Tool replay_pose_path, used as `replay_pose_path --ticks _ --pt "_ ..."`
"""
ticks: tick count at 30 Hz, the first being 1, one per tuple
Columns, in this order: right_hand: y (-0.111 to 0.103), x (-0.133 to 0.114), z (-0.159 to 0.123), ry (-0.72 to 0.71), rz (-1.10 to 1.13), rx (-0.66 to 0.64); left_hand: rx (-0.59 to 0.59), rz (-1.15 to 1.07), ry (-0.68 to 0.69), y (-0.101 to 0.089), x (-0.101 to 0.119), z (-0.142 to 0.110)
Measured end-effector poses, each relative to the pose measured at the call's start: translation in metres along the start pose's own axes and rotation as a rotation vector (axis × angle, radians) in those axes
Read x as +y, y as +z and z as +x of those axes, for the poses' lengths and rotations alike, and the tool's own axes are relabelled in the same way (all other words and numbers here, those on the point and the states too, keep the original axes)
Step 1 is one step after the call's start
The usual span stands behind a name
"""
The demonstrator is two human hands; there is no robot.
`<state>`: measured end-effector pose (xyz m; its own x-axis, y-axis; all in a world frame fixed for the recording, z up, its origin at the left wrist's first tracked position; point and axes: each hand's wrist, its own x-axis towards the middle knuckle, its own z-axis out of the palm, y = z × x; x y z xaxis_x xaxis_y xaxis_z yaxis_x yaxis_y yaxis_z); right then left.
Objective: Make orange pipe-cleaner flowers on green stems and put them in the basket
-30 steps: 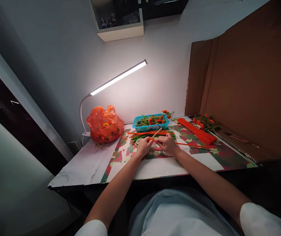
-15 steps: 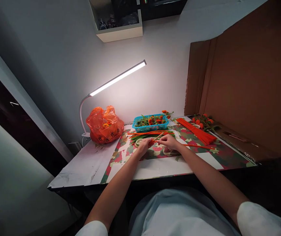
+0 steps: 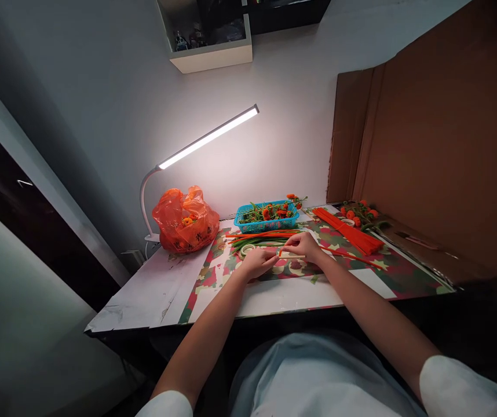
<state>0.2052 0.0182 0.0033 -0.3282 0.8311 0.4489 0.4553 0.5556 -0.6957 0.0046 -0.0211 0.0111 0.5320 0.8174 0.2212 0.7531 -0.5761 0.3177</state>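
"What sits toward the left of the table (image 3: 144, 292)?"
"An orange bag (image 3: 185, 231)."
"And the stick (image 3: 292, 256)?"
"The left hand (image 3: 258, 262) has its grip closed on it; it points rightward, beside the right hand (image 3: 304, 248)."
"The right grip?"
"Pinching an orange strand (image 3: 344, 254), which trails toward an orange bundle (image 3: 348, 231)."

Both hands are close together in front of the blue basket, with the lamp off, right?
No, the lamp is lit, as the head view shows; the left hand and right hand are close together in front of the blue basket.
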Motion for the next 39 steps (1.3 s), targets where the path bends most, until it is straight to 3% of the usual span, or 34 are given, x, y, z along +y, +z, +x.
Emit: replay_pose_path --ticks 9,18,22,26,29,32,36,39 --pt "0.001 0.0 -0.001 -0.011 0.082 -0.026 -0.039 0.303 0.023 0.004 0.007 0.001" --pt "0.01 -0.005 -0.005 -0.153 0.105 0.003 0.123 0.31 -0.264 0.013 0.004 0.006" --pt "0.013 -0.007 -0.007 -0.18 0.147 -0.018 0.243 0.058 -0.314 0.014 -0.001 0.007" --pt "0.015 -0.007 -0.007 -0.114 0.272 -0.056 0.317 -0.371 -0.238 0.016 -0.007 0.01" --pt "0.014 -0.007 -0.005 -0.056 0.364 -0.077 0.303 -0.694 -0.214 0.014 -0.009 0.012" --pt "0.012 -0.007 -0.003 -0.001 0.437 -0.089 0.24 -0.928 -0.285 0.01 -0.008 0.012" --pt "0.006 -0.005 0.0 0.083 0.435 -0.141 0.19 -1.035 -0.349 0.006 -0.005 0.011" --pt "0.003 -0.004 0.0 0.097 0.382 -0.199 0.124 -0.948 -0.232 0.005 -0.006 0.009"
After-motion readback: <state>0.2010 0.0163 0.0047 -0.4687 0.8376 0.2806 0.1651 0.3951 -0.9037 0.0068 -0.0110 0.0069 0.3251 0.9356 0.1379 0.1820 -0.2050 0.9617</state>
